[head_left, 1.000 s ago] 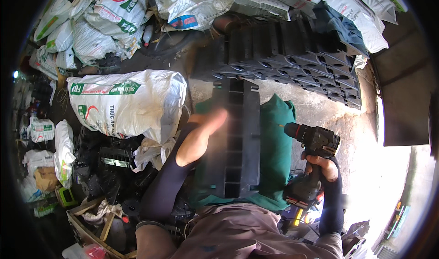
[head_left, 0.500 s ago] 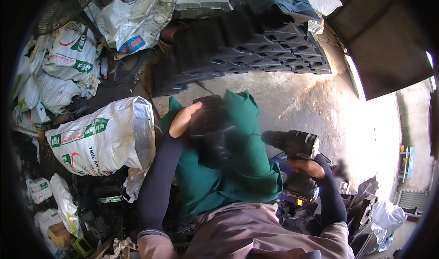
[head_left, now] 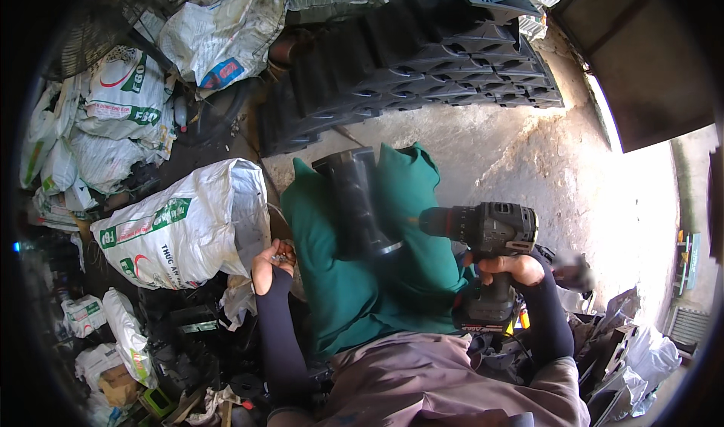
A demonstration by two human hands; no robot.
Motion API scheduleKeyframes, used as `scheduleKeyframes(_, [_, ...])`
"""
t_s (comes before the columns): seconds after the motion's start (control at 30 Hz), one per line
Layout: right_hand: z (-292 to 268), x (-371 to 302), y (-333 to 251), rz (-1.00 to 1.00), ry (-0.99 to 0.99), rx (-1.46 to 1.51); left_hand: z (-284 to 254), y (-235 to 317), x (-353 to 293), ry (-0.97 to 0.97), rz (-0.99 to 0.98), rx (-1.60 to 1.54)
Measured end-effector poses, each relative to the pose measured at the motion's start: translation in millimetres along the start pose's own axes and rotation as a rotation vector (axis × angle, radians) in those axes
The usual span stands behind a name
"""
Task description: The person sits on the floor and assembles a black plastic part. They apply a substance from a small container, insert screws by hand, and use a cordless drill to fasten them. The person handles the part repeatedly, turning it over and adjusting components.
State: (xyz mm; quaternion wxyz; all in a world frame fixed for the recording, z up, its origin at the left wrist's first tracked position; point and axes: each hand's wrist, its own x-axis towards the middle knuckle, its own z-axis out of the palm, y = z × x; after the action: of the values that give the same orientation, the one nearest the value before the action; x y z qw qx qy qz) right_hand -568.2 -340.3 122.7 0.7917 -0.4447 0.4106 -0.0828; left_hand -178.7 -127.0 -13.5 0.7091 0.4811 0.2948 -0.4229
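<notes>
My right hand is wrapped around the grip of a black cordless drill, its bit pointing left over my lap. Across my green-covered thighs rests a shiny black part, long and ribbed, with a pale rim at its near end. Neither hand touches it. My left hand is beside the mouth of a white woven sack, its fingers curled together; whatever they hold is too small to make out.
Stacked black ribbed plastic pieces stand on the concrete floor ahead. More white sacks are heaped at the far left, near a fan. Clutter lies at lower left; plastic bags lie at lower right.
My left hand has let go of the black part and moved back toward the sack's mouth, fingers curling. The part now lies on my lap. The drill has risen slightly.
</notes>
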Motion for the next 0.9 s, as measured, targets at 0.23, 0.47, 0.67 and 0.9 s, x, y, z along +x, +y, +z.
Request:
scheduleKeyframes(0.23, [-6.5,24.6,4.5,0.065,-0.147,0.008,4.9,-0.3,-38.7,-0.388,0.263,0.230])
scheduleKeyframes(0.47, [-22.8,36.7,15.7,0.134,-0.216,0.077,60.6,-5.9,-88.2,-0.542,0.287,0.740])
scheduleKeyframes(0.67, [-24.5,45.4,17.8,0.195,-0.227,0.104,79.1,-12.7,-93.7,-0.642,-0.018,0.743])
scheduleKeyframes(0.9, [-28.7,50.4,24.4,0.207,-0.257,0.145,76.0,-15.1,-89.5,-0.697,0.018,0.717])
